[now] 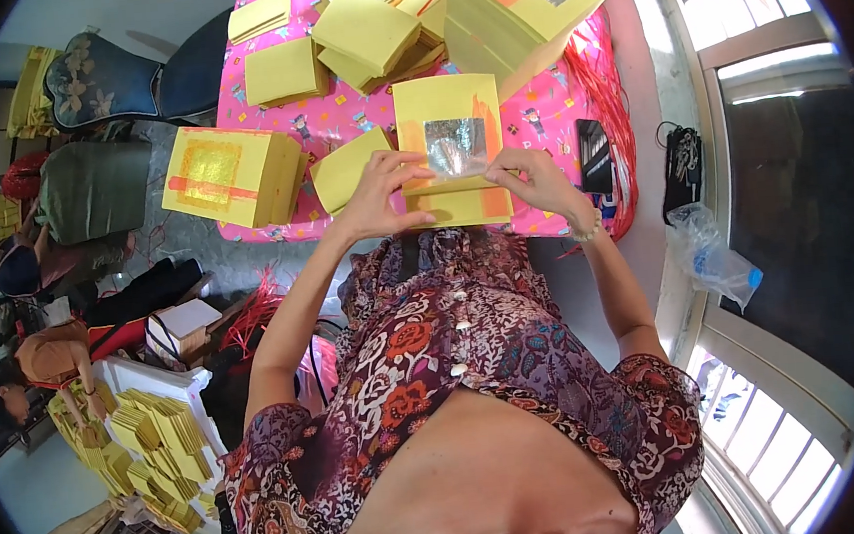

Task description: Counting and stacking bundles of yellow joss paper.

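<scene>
head view, centre: a yellow paper sheet (447,115) with a silver foil square (456,146) is held up over the pink table (355,112).
left hand (378,195): curled shut on the sheet's lower left edge, thumb laid across the top.
right hand (532,176): pinched on the lower right edge, by the foil.
axis: the sheet's long side is pointed toward the top of the frame; both hands are equally near.
left of frame: a yellow stack with gold foil (229,175) is seen.
</scene>
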The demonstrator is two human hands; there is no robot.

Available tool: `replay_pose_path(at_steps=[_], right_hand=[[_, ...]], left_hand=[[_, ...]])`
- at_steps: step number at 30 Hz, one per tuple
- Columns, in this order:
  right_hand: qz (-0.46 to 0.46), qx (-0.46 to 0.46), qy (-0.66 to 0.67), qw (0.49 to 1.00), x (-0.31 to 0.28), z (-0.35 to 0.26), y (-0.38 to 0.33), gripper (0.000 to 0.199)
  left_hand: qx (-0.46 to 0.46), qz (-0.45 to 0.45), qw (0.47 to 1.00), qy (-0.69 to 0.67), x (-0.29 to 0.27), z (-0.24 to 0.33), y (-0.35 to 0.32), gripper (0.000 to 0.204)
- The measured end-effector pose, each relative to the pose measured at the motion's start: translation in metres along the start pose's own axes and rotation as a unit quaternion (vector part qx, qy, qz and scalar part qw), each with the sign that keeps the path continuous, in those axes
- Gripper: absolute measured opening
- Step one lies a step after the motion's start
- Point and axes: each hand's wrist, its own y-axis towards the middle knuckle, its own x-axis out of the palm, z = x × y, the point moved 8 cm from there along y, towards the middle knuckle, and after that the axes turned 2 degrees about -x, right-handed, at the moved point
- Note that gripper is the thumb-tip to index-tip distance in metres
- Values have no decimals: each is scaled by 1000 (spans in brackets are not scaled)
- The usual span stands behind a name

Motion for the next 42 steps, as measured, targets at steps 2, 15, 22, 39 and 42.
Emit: replay_pose_path(at_steps=[2, 15, 22, 39, 42], right_hand=[[3, -24, 20, 999, -5, -11, 2, 21], [-31, -171, -249, 953, 0, -44, -7, 89], [-67, -167, -191, 965, 7, -31, -9, 90], [-27, -164, -161, 973, 19, 9, 13, 39], [7, 69, 65, 995, 19, 47, 18, 32]], left_hand=[[32, 52, 991, 121, -13, 2, 1, 47], [116, 17, 980, 159, -23, -11, 25, 39], [118, 15, 986, 116, -14, -19, 21, 34], [101, 81, 990, 48, -10, -14, 18, 20], [-54, 112, 992, -3, -9, -37, 16, 19]])
